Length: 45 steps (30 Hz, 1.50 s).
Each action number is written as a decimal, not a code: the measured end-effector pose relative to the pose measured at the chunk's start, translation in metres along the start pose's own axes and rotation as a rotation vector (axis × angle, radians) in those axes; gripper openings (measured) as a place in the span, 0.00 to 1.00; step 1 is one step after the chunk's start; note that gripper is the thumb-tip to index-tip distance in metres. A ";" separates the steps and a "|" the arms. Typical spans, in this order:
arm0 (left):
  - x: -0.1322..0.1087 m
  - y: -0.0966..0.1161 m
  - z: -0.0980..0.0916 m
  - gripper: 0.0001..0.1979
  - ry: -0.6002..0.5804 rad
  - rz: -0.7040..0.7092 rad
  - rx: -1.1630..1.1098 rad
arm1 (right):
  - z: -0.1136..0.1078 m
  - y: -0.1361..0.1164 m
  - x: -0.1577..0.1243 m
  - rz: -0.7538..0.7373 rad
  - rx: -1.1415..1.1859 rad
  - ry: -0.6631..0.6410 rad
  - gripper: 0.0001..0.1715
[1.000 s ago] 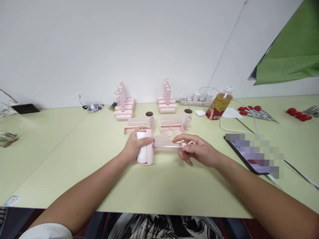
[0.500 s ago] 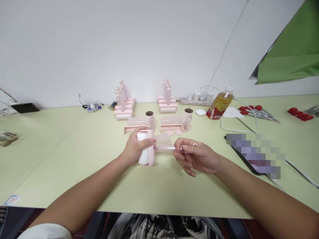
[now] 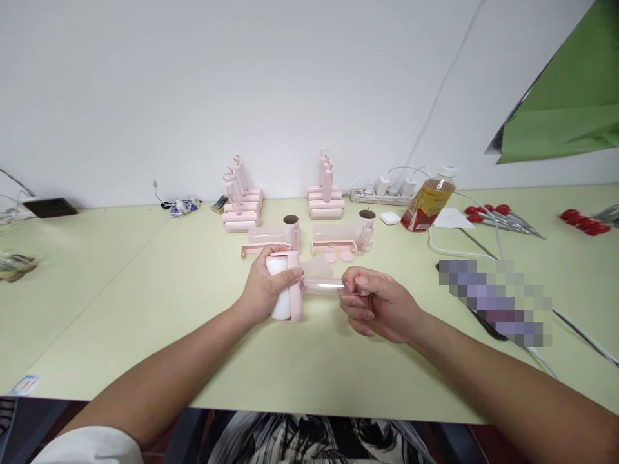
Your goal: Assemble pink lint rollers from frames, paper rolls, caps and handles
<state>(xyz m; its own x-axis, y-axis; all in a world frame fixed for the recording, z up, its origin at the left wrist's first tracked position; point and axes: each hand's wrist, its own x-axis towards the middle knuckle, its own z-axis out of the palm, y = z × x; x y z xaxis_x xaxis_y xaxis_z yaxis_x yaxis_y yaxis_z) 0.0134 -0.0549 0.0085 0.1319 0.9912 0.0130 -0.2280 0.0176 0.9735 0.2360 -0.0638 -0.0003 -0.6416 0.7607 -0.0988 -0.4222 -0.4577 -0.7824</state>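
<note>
Out over the near middle of the bench (image 3: 377, 380), the left hand (image 3: 261, 289) has a firm wrap on the white roll (image 3: 279, 290) and its pink casing (image 3: 294, 304), thumb pressed across the casing's face, the roll's long side running up and down the view. And from that casing, out to the right, comes the clear pinkish handle (image 3: 322, 286), lying nearly level! The right hand (image 3: 382, 303) is on the far end of it, thumb and forefinger pinched tight, the other fingers curled loosely below; the very tip is hidden in that grip. Just beyond the handle, a translucent sheet (image 3: 316, 267) lies on the bench. Further back, two pink trays (image 3: 265, 250) sit open, left and right, each with a brown-cored roll (image 3: 291, 220) upright near its right end and a clear handle piece beside that. Two pink discs (image 3: 346, 256) lie flat at the front of the right-hand tray. Behind them, near the wall, two rows of pink rollers (image 3: 327, 209) stand with their handles up. Over to the right, the bottle (image 3: 428, 205) leans, a power strip (image 3: 382, 196) behind it; nearer the right forearm lies a phone (image 3: 493, 309), its screen blurred into blocks.
</note>
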 end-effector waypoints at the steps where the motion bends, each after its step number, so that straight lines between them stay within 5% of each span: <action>1: 0.000 0.000 0.000 0.28 0.003 0.000 -0.003 | 0.002 0.000 0.000 -0.005 -0.006 0.021 0.07; 12: 0.001 -0.003 -0.002 0.28 0.006 0.009 0.025 | 0.014 0.008 0.000 -0.010 -0.031 0.232 0.18; 17: 0.003 0.001 -0.003 0.28 -0.052 -0.003 -0.030 | 0.003 0.001 0.002 0.005 -0.032 0.028 0.18; 22: 0.009 -0.003 -0.007 0.27 -0.116 -0.040 -0.116 | -0.016 -0.019 0.002 0.021 -0.139 -0.240 0.35; 24: 0.014 -0.006 -0.012 0.26 -0.059 0.030 -0.132 | -0.019 -0.028 -0.001 0.007 -0.155 -0.271 0.35; 28: 0.021 -0.012 -0.019 0.21 0.078 0.297 0.230 | -0.019 -0.044 -0.010 -0.123 -0.192 -0.206 0.31; 32: 0.018 -0.017 -0.014 0.16 -0.188 0.468 0.769 | -0.017 -0.051 -0.013 -0.210 -0.213 -0.095 0.28; 35: 0.016 -0.022 -0.010 0.23 -0.217 0.429 0.939 | -0.016 -0.049 -0.012 -0.227 -0.197 -0.067 0.24; 39: 0.018 -0.020 -0.016 0.21 -0.148 0.316 0.742 | -0.017 -0.046 -0.011 -0.223 -0.218 -0.060 0.24; 45: 0.023 -0.002 -0.024 0.25 0.065 0.148 0.008 | -0.017 -0.044 -0.010 -0.218 -0.264 -0.080 0.25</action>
<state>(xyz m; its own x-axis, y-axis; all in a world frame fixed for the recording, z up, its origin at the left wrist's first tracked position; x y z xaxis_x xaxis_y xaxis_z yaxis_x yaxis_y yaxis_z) -0.0066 -0.0289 0.0014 0.0349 0.9893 0.1416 -0.2322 -0.1298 0.9640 0.2718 -0.0429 0.0247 -0.6068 0.7844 0.1288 -0.3819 -0.1455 -0.9127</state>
